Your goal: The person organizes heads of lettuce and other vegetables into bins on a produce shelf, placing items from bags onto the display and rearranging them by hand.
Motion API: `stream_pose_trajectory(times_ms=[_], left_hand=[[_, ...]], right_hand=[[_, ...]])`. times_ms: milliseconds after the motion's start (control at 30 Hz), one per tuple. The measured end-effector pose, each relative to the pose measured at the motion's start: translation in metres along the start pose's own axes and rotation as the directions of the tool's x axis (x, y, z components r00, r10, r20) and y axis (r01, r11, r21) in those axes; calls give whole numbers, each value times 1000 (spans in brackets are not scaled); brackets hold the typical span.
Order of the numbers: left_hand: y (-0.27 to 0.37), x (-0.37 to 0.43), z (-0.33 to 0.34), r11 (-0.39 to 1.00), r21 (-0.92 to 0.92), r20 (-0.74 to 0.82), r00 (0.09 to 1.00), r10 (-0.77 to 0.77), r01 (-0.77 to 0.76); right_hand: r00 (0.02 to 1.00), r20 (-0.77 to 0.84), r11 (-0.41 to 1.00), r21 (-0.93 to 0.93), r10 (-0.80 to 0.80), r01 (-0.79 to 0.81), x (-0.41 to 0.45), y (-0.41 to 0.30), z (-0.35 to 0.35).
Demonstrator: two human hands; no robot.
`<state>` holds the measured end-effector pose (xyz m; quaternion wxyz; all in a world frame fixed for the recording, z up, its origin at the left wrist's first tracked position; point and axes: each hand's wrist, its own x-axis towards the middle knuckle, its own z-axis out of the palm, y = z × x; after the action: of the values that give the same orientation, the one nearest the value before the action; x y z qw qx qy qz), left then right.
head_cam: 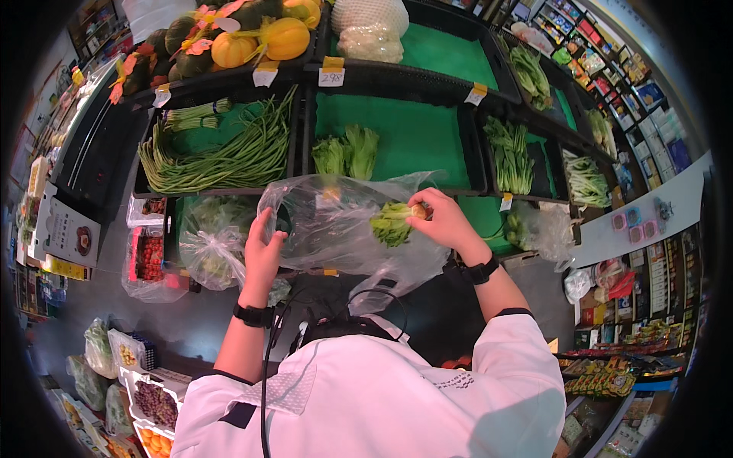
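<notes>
My right hand (441, 220) grips a small head of leafy green lettuce (390, 224) by its pale root end, leaves pointing left. A large clear plastic bag (326, 229) stretches between my hands, and the lettuce overlaps its right part; whether it is inside the bag I cannot tell. At the bag's left edge, my left hand (264, 255) holds the film with thumb and fingers spread. Just beyond the bag, two more lettuce heads (346, 153) lie at the left of a green-lined black crate (401, 137).
Long green beans (229, 154) fill the crate at left, below pumpkins (260, 43). Leafy greens (509, 157) occupy the right crate. Bagged vegetables (212, 246) sit low at left beside boxed cherry tomatoes (150, 255). A dark cable (266, 372) runs down my shirt.
</notes>
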<state>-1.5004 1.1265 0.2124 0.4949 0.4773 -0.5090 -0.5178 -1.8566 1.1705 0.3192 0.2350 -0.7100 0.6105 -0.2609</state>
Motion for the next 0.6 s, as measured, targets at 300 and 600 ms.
stream_pose_trajectory(times_ms=[300, 600], left_hand=[[6, -10, -4, 997, -74, -27, 1000, -2, 0], [-17, -9, -17, 995, -87, -172, 984, -55, 41]], right_hand=[[989, -132, 961, -259, 66, -98, 21, -5, 24], [922, -43, 575, 793, 385, -204, 61, 17, -48]])
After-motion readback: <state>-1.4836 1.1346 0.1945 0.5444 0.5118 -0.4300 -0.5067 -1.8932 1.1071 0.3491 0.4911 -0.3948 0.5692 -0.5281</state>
